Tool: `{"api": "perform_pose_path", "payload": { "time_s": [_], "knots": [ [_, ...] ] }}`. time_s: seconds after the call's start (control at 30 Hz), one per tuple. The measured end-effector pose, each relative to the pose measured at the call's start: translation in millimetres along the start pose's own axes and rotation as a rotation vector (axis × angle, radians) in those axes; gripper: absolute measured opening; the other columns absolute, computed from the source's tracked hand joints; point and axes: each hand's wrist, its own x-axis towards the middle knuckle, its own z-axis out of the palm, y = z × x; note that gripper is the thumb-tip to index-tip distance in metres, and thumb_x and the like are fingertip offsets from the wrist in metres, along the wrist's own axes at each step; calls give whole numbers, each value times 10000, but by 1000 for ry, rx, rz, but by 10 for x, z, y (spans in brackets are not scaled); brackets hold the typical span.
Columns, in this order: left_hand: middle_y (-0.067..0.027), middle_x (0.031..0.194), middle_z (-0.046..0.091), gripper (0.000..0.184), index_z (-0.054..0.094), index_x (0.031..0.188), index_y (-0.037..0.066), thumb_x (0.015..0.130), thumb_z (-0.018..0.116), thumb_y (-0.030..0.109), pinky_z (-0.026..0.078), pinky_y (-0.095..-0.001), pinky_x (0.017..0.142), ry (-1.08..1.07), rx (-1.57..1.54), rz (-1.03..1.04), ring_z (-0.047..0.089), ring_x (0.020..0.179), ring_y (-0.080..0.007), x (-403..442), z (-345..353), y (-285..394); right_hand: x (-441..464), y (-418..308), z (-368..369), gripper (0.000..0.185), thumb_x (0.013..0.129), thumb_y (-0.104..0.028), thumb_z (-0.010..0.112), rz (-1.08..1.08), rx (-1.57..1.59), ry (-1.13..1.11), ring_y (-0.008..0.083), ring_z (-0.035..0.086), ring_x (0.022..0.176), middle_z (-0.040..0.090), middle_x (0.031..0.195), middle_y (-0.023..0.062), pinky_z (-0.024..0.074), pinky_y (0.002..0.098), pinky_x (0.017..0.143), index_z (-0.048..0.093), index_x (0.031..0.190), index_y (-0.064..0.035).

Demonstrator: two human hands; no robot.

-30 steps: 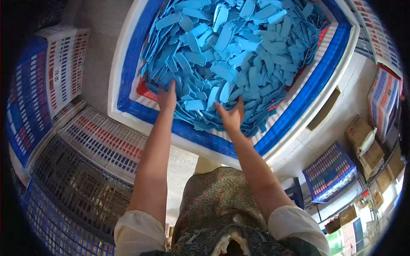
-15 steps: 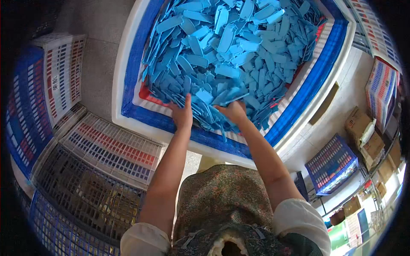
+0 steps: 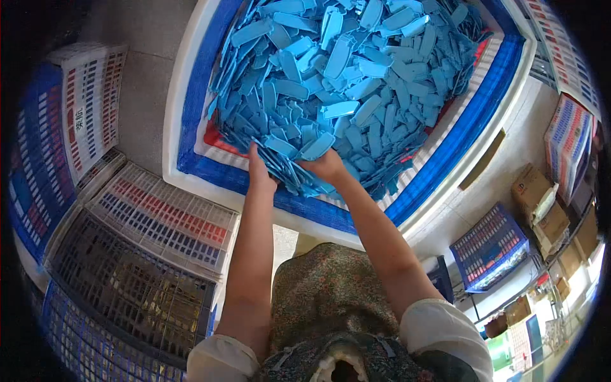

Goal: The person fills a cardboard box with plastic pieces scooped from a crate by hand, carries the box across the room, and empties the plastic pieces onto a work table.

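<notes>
Grey floor (image 3: 149,89), plastic crates (image 3: 94,108), cardboard boxes (image 3: 532,191).

- The left hand (image 3: 259,173) touches blue pieces (image 3: 337,60) at the near edge of the heap; its fingers are partly hidden.
- The right hand (image 3: 328,167) is near it and also touches the pieces; I cannot tell how firmly it grips.
- The pieces lie heaped in a big tub with white rim (image 3: 170,149) and blue inner band (image 3: 455,167).
- On the left stand plastic crates (image 3: 95,95).
- On the right are a blue basket (image 3: 489,247) and cardboard boxes (image 3: 533,191).
</notes>
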Motion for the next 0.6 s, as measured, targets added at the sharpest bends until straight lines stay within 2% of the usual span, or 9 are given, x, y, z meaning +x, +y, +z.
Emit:
{"api": "perform_pose_path", "payload": {
  "time_s": [0.03, 0.1, 0.17, 0.2, 0.27, 0.4, 0.43, 0.53, 0.6],
  "knots": [
    [-108, 1360, 404, 754, 343, 1368, 192, 809, 316, 698, 349, -563, 936, -156, -60, -21, 435, 1171, -364, 18, 36, 47, 17, -24, 0, 612, 589, -355, 790, 32, -72, 5, 300, 579, 992, 614, 1057, 142, 453, 368, 853, 565, 1069, -49],
    [-109, 1363, 402, 762, 339, 1372, 190, 807, 308, 701, 343, -571, 938, -165, -74, -73, 435, 1171, -365, -17, 50, 125, 27, -75, -24, 589, 596, -331, 794, 60, -141, 13, 284, 583, 978, 621, 1043, 126, 449, 365, 856, 570, 1060, -46],
    [-117, 1367, 400, 804, 317, 1386, 187, 796, 274, 732, 321, -596, 944, -131, -38, -134, 426, 1177, -380, -14, 83, 211, 0, -113, -78, 498, 620, -261, 797, 46, 235, -20, 229, 583, 944, 627, 1018, 85, 445, 355, 852, 592, 1015, -38],
    [-117, 1367, 400, 804, 317, 1386, 187, 796, 274, 732, 321, -596, 944, -136, -43, -142, 426, 1177, -380, 23, 86, 210, -35, -113, -98, 498, 620, -261, 797, 52, 227, -17, 229, 583, 944, 627, 1018, 85, 445, 355, 852, 592, 1015, -38],
    [-121, 1381, 385, 838, 308, 1391, 176, 786, 261, 754, 299, -613, 952, -166, 125, -108, 402, 1204, -385, 156, -21, 254, -48, -167, -31, 425, 639, -206, 794, 148, 403, -78, 192, 568, 934, 621, 999, 59, 439, 348, 853, 605, 978, -35],
    [-114, 1388, 380, 798, 332, 1379, 160, 814, 278, 721, 292, -594, 981, -132, 121, -156, 384, 1236, -364, 32, 41, 295, 22, -204, 44, 397, 645, -211, 790, 157, 439, -90, 192, 568, 928, 625, 956, 60, 436, 340, 853, 615, 959, -41],
    [-89, 1383, 388, 788, 336, 1374, 160, 813, 308, 713, 317, -560, 978, -251, 45, -113, 408, 1218, -340, 4, 71, 268, -15, -225, 92, 397, 645, -211, 790, 158, 443, -85, 192, 568, 928, 625, 956, 60, 436, 340, 853, 615, 959, -41],
    [-86, 1349, 431, 726, 381, 1346, 162, 845, 284, 678, 346, -513, 978, -226, 19, -19, 437, 1194, -314, -118, 100, 294, 82, -251, 206, 412, 642, -237, 787, 22, 327, -14, 206, 575, 915, 629, 960, 73, 436, 338, 852, 616, 958, -36],
    [-88, 1319, 462, 685, 406, 1327, 156, 870, 262, 646, 359, -488, 977, -258, -20, -11, 458, 1176, -303, -104, 112, 279, 235, -198, 213, 426, 642, -262, 782, 185, 372, -167, 215, 574, 921, 628, 970, 87, 434, 339, 855, 613, 958, -31]
  ]
}}
